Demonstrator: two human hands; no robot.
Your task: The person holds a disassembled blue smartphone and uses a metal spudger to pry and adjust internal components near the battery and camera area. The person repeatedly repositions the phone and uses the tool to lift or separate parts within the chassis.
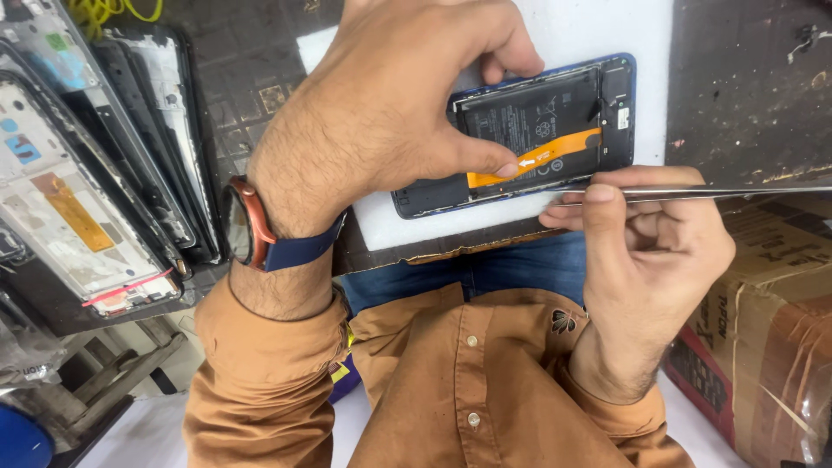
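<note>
While one opened phone [537,130] lies back-up on a white pad [598,35], left hand [390,104] curled over it, thumb pressing its orange ribbon [555,156], right hand [650,243] pinching one metal tweezer [693,192], several stripped phone frames [95,156] stacked left, one cardboard box [771,338] right.

Dark scuffed workbench [745,87], wooden stool [113,381] below
</note>
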